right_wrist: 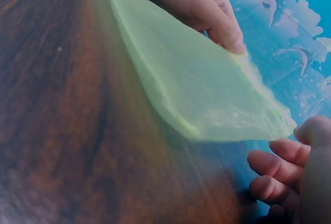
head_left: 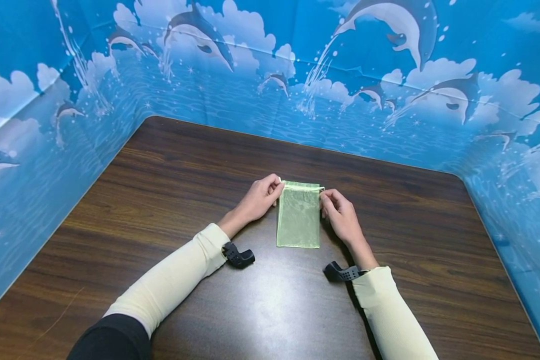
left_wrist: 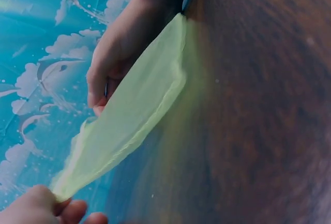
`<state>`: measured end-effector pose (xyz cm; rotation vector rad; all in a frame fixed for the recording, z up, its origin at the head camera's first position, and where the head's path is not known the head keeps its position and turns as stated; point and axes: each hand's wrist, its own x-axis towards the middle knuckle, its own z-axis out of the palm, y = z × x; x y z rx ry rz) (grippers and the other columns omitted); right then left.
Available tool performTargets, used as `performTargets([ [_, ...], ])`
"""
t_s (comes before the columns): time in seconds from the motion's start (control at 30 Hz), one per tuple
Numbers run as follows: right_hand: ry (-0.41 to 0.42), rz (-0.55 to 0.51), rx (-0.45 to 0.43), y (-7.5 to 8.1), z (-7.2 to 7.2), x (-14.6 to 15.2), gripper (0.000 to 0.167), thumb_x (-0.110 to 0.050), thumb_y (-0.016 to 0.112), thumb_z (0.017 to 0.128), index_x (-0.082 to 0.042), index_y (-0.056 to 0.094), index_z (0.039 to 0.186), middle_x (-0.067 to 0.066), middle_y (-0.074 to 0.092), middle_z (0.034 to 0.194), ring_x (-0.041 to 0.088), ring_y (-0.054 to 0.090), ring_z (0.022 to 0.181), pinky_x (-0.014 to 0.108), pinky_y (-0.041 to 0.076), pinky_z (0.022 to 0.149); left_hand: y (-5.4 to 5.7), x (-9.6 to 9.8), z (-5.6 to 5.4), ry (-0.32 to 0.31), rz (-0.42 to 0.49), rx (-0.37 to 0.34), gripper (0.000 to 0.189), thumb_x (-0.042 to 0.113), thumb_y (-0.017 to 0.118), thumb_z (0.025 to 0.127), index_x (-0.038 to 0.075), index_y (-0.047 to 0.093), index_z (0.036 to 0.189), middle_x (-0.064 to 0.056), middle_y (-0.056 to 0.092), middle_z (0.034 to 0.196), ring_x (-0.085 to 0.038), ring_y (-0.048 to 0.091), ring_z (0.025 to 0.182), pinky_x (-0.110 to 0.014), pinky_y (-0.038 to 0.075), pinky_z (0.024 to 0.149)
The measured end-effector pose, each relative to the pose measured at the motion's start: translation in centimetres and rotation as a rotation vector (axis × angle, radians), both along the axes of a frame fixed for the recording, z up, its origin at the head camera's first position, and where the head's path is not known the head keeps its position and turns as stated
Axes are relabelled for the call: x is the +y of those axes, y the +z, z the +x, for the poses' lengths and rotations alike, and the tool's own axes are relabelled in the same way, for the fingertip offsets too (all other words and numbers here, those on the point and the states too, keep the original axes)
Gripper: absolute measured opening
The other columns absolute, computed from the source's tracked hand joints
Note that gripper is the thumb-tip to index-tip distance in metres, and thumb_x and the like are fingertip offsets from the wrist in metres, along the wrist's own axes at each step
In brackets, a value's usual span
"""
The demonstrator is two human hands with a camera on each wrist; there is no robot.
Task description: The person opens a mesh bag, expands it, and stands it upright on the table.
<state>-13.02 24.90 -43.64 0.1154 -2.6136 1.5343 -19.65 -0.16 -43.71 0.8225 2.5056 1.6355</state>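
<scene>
A pale green sheer drawstring pouch (head_left: 299,220) is stretched between both hands, its drawn cord edge at the far end and its closed bottom toward me. At its upper left corner, my left hand (head_left: 263,196) pinches the cord between thumb and fingertips. My right hand (head_left: 340,212) pinches the cord loop at the upper right corner. In the left wrist view, the left fingers (left_wrist: 39,200) grip one end of the pouch (left_wrist: 129,105). The right wrist view has the right thumb and forefinger at the pouch's corner, other fingers (right_wrist: 274,164) loosely bent. Nothing is visible inside the pouch.
A dark wood-grain table (head_left: 180,165) lies under the hands. Blue cloth backdrop (head_left: 234,105) with dolphins and clouds stands round its far and side edges. Each wrist wears a black camera mount, the left one (head_left: 238,256) and the right one (head_left: 341,272), over cream sleeves.
</scene>
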Motion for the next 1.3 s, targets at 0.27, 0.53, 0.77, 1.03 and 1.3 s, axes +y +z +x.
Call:
performTargets([
  [0.27, 0.101, 0.041, 0.021, -0.3, 0.0, 0.2, 0.030, -0.035, 0.052, 0.110, -0.011, 0.070, 0.108, 0.009, 0.062, 0.080, 0.015, 0.053, 0.066, 0.027, 0.045, 0.061, -0.1, -0.3, -0.2, 0.121, 0.163, 0.020, 0.019, 0.019, 0.049, 0.112, 0.005, 0.056, 0.100, -0.016, 0.057, 0.062, -0.020, 0.055, 0.053, -0.026, 0.044, 0.056],
  [0.53, 0.135, -0.055, -0.041, 2.8, 1.4, -1.0, 0.022, -0.016, 0.058, 0.107, 0.001, 0.070, 0.100, 0.018, 0.059, 0.075, 0.014, 0.049, 0.062, 0.025, 0.042, 0.059, -0.2, -0.2, -0.1, 0.266, 0.065, 0.064, 0.020, 0.022, 0.046, 0.111, 0.006, 0.055, 0.119, -0.012, 0.059, 0.098, -0.015, 0.054, 0.069, -0.028, 0.043, 0.064],
  [0.77, 0.096, -0.107, -0.042, 1.3, 0.6, -0.5, 0.026, -0.016, 0.057, 0.108, 0.004, 0.067, 0.095, 0.022, 0.052, 0.070, 0.021, 0.047, 0.059, 0.025, 0.040, 0.057, -0.2, 0.1, 0.6, 0.039, -0.080, 0.337, 0.014, 0.018, 0.054, 0.108, 0.008, 0.059, 0.117, -0.008, 0.057, 0.115, -0.018, 0.054, 0.088, -0.034, 0.047, 0.073],
  [1.03, 0.127, -0.155, 0.011, -0.3, -0.1, 0.3, 0.032, -0.022, 0.050, 0.112, 0.001, 0.070, 0.100, 0.012, 0.060, 0.072, 0.029, 0.050, 0.061, 0.028, 0.043, 0.060, -0.4, 0.6, 1.0, -0.196, -0.243, 0.355, 0.028, 0.029, 0.063, 0.105, 0.012, 0.066, 0.128, -0.001, 0.067, 0.128, -0.020, 0.055, 0.119, -0.040, 0.048, 0.105],
  [1.3, 0.248, -0.218, 0.035, -0.3, 0.1, 0.3, 0.025, -0.011, 0.057, 0.107, 0.003, 0.069, 0.124, -0.012, 0.074, 0.096, 0.008, 0.066, 0.086, 0.022, 0.051, 0.077, -0.3, 0.7, 0.8, -0.227, -0.265, 0.307, 0.029, 0.032, 0.063, 0.105, 0.015, 0.067, 0.128, 0.002, 0.069, 0.126, -0.017, 0.058, 0.121, -0.041, 0.047, 0.106],
])
